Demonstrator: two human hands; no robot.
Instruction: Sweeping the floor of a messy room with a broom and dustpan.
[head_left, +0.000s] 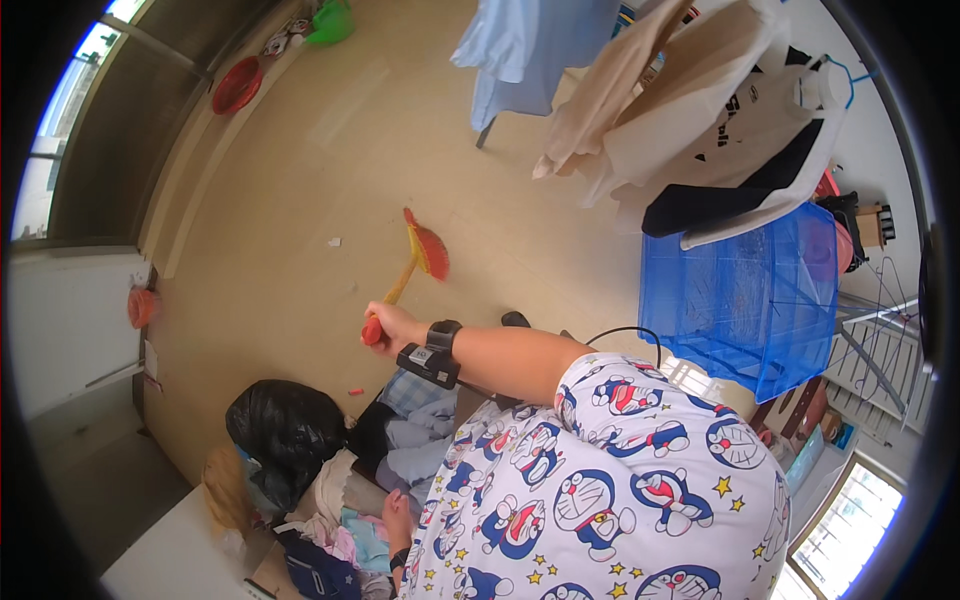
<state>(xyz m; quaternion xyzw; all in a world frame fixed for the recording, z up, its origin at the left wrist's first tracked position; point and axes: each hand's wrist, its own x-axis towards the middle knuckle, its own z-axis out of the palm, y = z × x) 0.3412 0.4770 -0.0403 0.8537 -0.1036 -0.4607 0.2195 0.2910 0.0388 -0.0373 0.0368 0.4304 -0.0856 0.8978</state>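
My right hand (393, 330) is wrapped around the red-tipped handle of a broom (401, 283), with the arm stretched out over the floor. Its yellow and red head (427, 247) with red bristles points away from me over the tan floor. A black device is strapped to the right wrist. Lower down, my left hand (397, 516) is close to my body, beside a pile of clothes (367, 536); its fingers look curled and partly hidden. A white scrap (334, 241) lies to one side of the broom head, and a small red piece (355, 391) lies near the clothes.
A full black plastic bag (285, 427) stands beside the clothes. Hanging shirts (705, 135) and a blue translucent bin (735, 300) are on my right. By the far wall are a red basin (237, 85), a green watering can (330, 22) and an orange basket (141, 307).
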